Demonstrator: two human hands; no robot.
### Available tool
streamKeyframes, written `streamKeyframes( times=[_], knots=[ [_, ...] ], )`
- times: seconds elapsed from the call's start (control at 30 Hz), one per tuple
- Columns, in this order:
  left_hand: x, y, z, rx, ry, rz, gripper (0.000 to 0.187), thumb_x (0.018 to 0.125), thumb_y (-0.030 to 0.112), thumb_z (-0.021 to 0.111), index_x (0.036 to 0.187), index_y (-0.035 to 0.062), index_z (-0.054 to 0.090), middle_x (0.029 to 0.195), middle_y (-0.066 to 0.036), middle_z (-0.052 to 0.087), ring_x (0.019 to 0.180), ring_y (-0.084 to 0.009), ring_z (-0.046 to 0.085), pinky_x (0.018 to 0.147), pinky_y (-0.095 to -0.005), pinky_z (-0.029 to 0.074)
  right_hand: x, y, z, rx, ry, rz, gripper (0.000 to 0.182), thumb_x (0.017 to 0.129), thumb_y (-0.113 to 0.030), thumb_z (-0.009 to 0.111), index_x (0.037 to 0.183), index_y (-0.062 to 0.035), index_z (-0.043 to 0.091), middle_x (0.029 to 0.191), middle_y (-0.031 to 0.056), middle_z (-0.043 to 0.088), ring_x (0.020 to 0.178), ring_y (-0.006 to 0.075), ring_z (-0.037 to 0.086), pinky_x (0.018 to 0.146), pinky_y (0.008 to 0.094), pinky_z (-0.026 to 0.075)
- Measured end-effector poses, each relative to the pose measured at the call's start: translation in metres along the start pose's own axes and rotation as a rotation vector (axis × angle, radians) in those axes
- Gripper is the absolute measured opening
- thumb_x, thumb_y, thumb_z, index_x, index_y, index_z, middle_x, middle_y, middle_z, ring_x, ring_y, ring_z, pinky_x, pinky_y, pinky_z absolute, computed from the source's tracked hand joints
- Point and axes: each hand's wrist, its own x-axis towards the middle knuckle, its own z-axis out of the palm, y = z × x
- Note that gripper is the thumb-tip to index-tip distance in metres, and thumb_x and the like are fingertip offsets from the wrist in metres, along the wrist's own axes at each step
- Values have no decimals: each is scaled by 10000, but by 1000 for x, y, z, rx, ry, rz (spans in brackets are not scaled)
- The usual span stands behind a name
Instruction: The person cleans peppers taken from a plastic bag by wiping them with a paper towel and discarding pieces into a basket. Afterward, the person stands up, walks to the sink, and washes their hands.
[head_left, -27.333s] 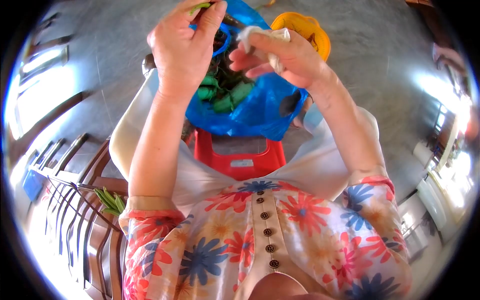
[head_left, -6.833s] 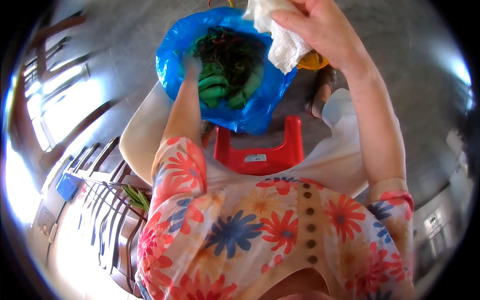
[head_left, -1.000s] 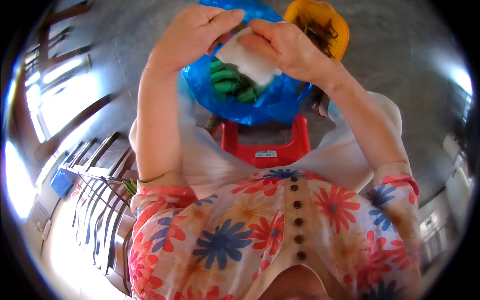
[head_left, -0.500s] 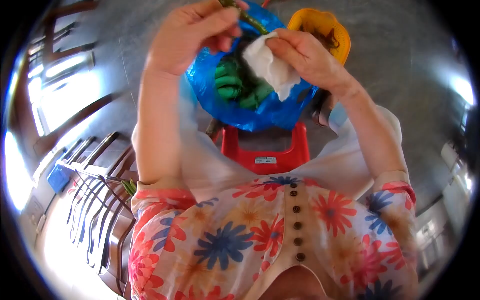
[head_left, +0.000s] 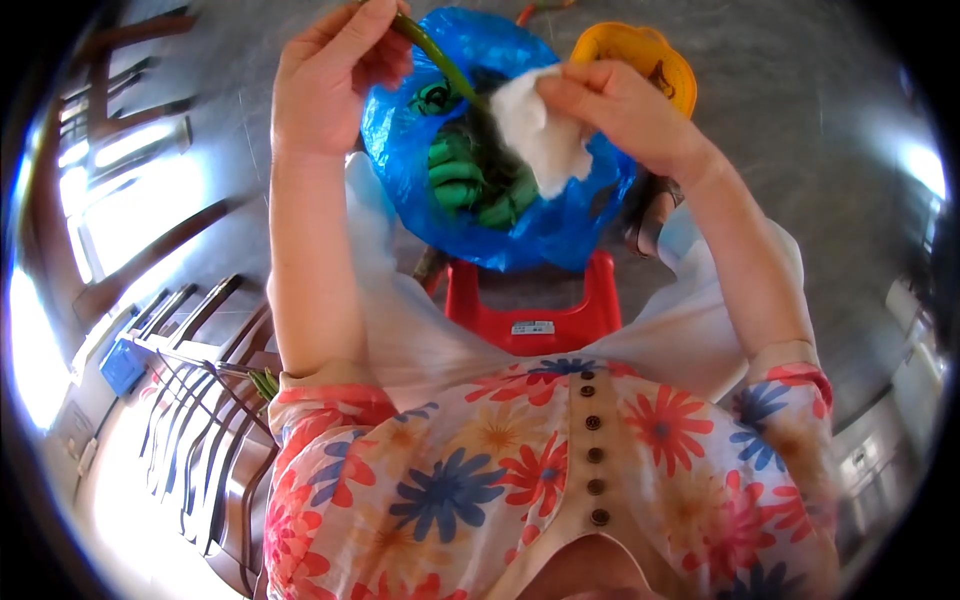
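My left hand is raised and pinches a long green bean pod by its upper end. My right hand holds a crumpled white cloth wrapped around the pod's lower end. Both hands hover over an open blue plastic bag that holds green bundles and dark stringy stalks. The bag rests on a red plastic stool in front of my knees.
An orange bowl with dark trimmings sits on the grey floor beyond the bag. A dark wooden chair with a few green pods on it stands at my left. A bright window is at the far left.
My left hand has lifted up and to the left, drawing the green pod out through the white cloth. The right hand with the cloth stayed nearly in place over the bag.
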Motion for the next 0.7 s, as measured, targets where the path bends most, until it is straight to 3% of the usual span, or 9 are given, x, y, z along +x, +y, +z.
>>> streamKeyframes(
  times=[0.13, 0.2, 0.37, 0.47, 0.5, 0.63, 0.7],
  knots=[
    [0, -7, 25, 135, 16, -63, 252, 850, 238, 573, 908, -5, 608, 680, -58, 578, 570, -127, 522, 515, -243, 383, 5, -4, 8, -10, 94, -71, 336, 864, -318, 507, 930, -6, 613, 758, 46, 624, 708, 117, 572, 638, 264, 451],
    [0, -17, 39, 160, -37, -104, 253, 837, 237, 591, 900, -6, 608, 674, -52, 574, 562, -124, 521, 511, -239, 387, 6, -3, 19, -296, 93, -106, 360, 836, -322, 501, 922, 14, 598, 736, 157, 599, 670, 204, 575, 629, 309, 455],
    [6, -17, 25, 149, 102, -76, 225, 849, 210, 570, 914, -4, 597, 682, -58, 580, 553, -128, 515, 515, -241, 388, -5, 0, 20, -182, 42, -47, 300, 813, -287, 505, 857, -12, 617, 765, 193, 604, 685, 288, 590, 614, 355, 456],
    [18, -10, 12, 151, 139, -17, 220, 858, 202, 558, 931, -4, 589, 712, -66, 590, 570, -132, 525, 520, -237, 393, -10, 21, 18, -369, 8, -83, 278, 791, -258, 501, 830, -10, 620, 774, 202, 606, 706, 333, 588, 627, 387, 457],
    [23, -5, 8, 80, 60, 2, 215, 863, 190, 551, 949, -4, 580, 744, -69, 594, 599, -134, 538, 526, -233, 401, -15, 23, 18, -456, -26, -40, 255, 772, -230, 493, 809, -15, 626, 774, 193, 611, 724, 346, 591, 654, 407, 463],
    [29, -23, 45, 342, 115, -22, 254, 837, 221, 585, 940, -10, 581, 758, -69, 597, 624, -133, 547, 551, -234, 420, -33, 33, 30, -505, -245, -7, 223, 754, -208, 486, 768, -34, 625, 734, 179, 603, 718, 335, 584, 646, 407, 451],
    [36, -50, 82, 322, -26, -134, 280, 803, 240, 618, 929, -9, 594, 772, -75, 605, 636, -138, 566, 562, -229, 427, -36, 37, 37, -565, -327, -5, 226, 756, -211, 480, 754, -34, 621, 739, 181, 605, 725, 342, 584, 653, 416, 451]
  ],
)
